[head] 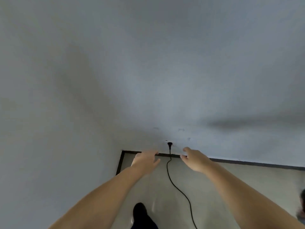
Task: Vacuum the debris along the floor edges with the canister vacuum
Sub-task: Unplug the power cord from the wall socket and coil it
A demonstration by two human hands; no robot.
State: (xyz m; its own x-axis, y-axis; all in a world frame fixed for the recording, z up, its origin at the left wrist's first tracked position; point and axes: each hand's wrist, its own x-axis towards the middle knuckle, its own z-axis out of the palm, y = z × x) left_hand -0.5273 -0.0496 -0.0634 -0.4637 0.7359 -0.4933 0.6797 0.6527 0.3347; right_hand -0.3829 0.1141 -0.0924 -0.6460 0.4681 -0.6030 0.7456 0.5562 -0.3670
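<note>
A black plug (169,144) sits in a white wall socket (170,141) low on the wall, just above the dark skirting. Its black power cord (175,184) hangs down and runs across the pale floor toward the bottom of the view. My left hand (146,160) reaches out to the left of the plug, fingers relaxed, holding nothing. On the other side of the plug my right hand (193,160) stretches forward, fingers loosely spread, also holding nothing. Neither hand touches the plug or cord. The canister vacuum itself is out of sight.
A grey-white wall (148,71) fills most of the view and meets a second wall in a corner at the left. Dark skirting (247,162) lines the floor edge. My dark shoe (140,212) stands on the floor. A dark object (302,200) shows at the right edge.
</note>
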